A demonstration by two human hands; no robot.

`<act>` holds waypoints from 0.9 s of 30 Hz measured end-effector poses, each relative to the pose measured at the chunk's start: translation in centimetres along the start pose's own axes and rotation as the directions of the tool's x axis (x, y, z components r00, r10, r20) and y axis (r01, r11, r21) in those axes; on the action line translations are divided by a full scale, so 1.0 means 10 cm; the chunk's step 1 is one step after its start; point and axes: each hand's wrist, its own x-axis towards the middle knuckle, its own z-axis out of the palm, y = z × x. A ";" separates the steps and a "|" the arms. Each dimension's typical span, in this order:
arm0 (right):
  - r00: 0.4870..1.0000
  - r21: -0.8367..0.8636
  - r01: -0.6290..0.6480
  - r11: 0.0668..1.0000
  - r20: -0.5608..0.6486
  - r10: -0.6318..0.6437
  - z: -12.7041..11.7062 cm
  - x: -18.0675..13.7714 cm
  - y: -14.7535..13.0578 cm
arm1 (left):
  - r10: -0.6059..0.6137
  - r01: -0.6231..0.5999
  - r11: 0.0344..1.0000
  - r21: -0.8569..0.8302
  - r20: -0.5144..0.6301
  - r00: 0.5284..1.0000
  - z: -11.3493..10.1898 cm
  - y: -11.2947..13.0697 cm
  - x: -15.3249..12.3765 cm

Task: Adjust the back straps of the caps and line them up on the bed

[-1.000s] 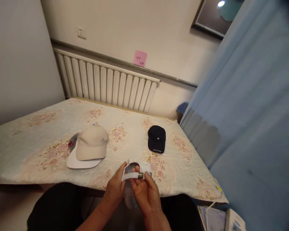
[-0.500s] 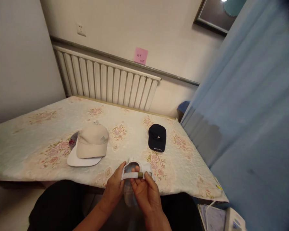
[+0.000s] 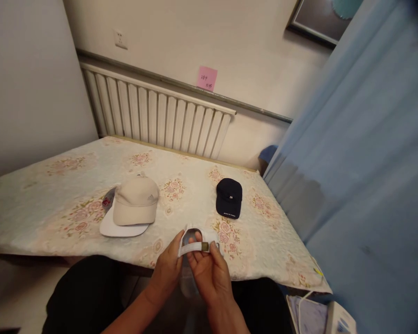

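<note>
Both my hands hold a white cap (image 3: pixel 195 234) at the near edge of the table, its back opening turned up toward me. My left hand (image 3: pixel 167 270) pinches the left end of the cap's white back strap. My right hand (image 3: pixel 209 273) pinches the strap at its small brass buckle (image 3: pixel 205 246). The cap's brim hangs down behind my fingers and is mostly hidden. A beige cap (image 3: pixel 136 202) lies stacked on a white one (image 3: pixel 120 228) to the left, and a dark navy cap (image 3: pixel 229 198) lies beyond to the right.
The table (image 3: pixel 55 195) wears a pale floral cloth. A white radiator (image 3: pixel 153 116) runs along the back wall under a pink sticky note (image 3: pixel 206 78). A blue curtain (image 3: pixel 362 153) hangs close on the right. Papers (image 3: pixel 313 315) lie low at the right.
My hands and the white cap have stayed nearly still, with the fingers shifting slightly along the strap. The view has drifted a little to the left and down.
</note>
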 end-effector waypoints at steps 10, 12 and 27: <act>1.000 -0.052 -0.018 0.998 0.007 0.018 0.05 0.01 -0.04 | 0.006 -0.005 1.000 0.019 -0.028 1.000 -0.03 -0.04 0.05; 1.000 -0.055 -0.023 0.998 0.005 0.023 0.04 0.02 -0.04 | 0.009 -0.008 1.000 0.030 -0.022 1.000 -0.02 -0.07 0.04; 0.999 -0.039 -0.025 0.999 -0.028 0.024 -0.02 0.03 -0.05 | -0.001 0.002 1.000 0.021 -0.014 1.000 0.01 -0.12 -0.02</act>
